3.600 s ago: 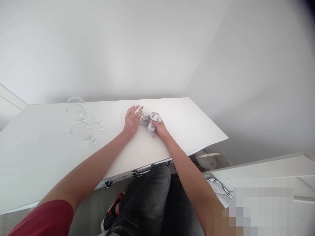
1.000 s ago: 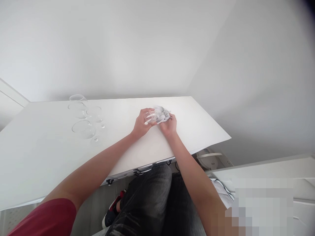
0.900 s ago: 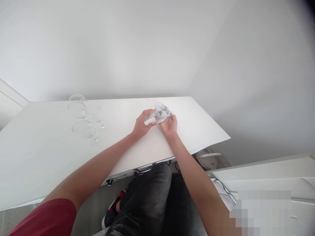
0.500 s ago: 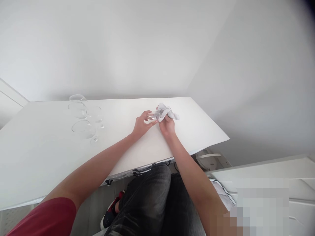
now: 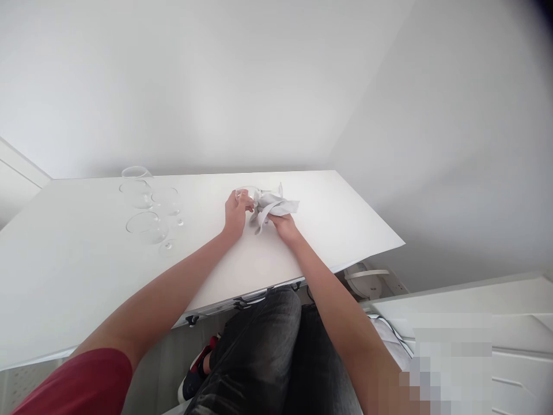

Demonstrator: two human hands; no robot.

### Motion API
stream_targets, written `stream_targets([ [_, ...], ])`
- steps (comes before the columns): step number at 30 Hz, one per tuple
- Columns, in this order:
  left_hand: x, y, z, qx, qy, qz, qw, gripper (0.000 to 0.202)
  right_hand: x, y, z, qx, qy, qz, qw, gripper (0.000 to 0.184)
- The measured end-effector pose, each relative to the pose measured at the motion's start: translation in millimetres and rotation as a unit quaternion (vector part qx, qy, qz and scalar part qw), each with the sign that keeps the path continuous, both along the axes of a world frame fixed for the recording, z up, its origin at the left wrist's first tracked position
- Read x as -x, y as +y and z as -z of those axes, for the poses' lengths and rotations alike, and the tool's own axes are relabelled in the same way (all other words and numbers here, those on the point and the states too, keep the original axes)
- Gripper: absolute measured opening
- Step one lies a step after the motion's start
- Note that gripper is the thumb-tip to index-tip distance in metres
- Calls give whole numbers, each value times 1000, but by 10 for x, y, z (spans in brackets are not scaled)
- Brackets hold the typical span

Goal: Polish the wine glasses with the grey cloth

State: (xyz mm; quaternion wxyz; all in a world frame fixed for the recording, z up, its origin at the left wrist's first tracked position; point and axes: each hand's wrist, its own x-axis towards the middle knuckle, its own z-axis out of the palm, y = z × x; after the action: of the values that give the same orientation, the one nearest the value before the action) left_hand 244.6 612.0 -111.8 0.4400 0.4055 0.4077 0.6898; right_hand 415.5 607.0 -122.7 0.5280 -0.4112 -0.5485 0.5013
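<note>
My left hand [image 5: 235,214] is closed round the bowl of a clear wine glass [image 5: 246,193] held above the white table [image 5: 86,271]. My right hand [image 5: 281,223] grips a crumpled grey cloth [image 5: 270,204] that is pressed against the glass on its right side. Both hands meet near the table's far middle. The lower part of the glass is hidden by the cloth and my fingers.
Several clear stemmed glasses [image 5: 147,225] stand in a cluster at the table's far left. White walls close in behind and to the right. My dark-trousered legs [image 5: 268,357] and a shoe [image 5: 196,374] show under the table's near edge; a white unit [image 5: 475,305] stands at lower right.
Both hands with glass and cloth have shifted left. The left hand moved from the glass's base to its bowl, and the cloth now hangs looser at the right of the glass.
</note>
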Motion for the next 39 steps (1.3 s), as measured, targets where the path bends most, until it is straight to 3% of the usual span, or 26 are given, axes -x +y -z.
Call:
stream_targets([
  [4, 76, 61, -12, 12, -92, -23, 995, 43, -42, 30, 15, 10, 51, 61, 997, 14],
  [8, 105, 66, -28, 7, -113, -19, 993, 42, -81, 42, -58, 33, 127, 90, 987, 52],
  [10, 103, 53, -39, -2, -98, -11, 995, 42, -95, 48, -99, 36, 141, 86, 986, 60],
  [14, 98, 34, -55, -16, -98, -3, 995, 43, -128, 64, -165, 50, 226, 77, 970, 20],
  [18, 101, 33, -64, -14, -107, -4, 994, 40, -144, 52, -207, 70, 269, 27, 960, 31],
  [22, 101, 27, -77, -3, -110, 3, 994, 40, -136, 49, -196, 68, 229, 56, 969, 42],
  [27, 101, 26, -75, 0, -107, 16, 994, 45, -136, 106, -162, 96, 222, 118, 963, 23],
  [32, 113, 46, -46, 2, -113, 17, 993, 45, -123, 99, -173, 63, 192, 120, 972, 24],
  [34, 116, 49, -40, 0, -116, 19, 993, 44, -127, 65, -182, 58, 182, 121, 974, 37],
  [37, 113, 43, -43, 2, -115, 18, 993, 44, -145, 16, -192, 43, 195, 114, 973, 84],
  [39, 108, 36, -51, 2, -113, 16, 993, 44, -154, 2, -194, 30, 183, 105, 977, 90],
])
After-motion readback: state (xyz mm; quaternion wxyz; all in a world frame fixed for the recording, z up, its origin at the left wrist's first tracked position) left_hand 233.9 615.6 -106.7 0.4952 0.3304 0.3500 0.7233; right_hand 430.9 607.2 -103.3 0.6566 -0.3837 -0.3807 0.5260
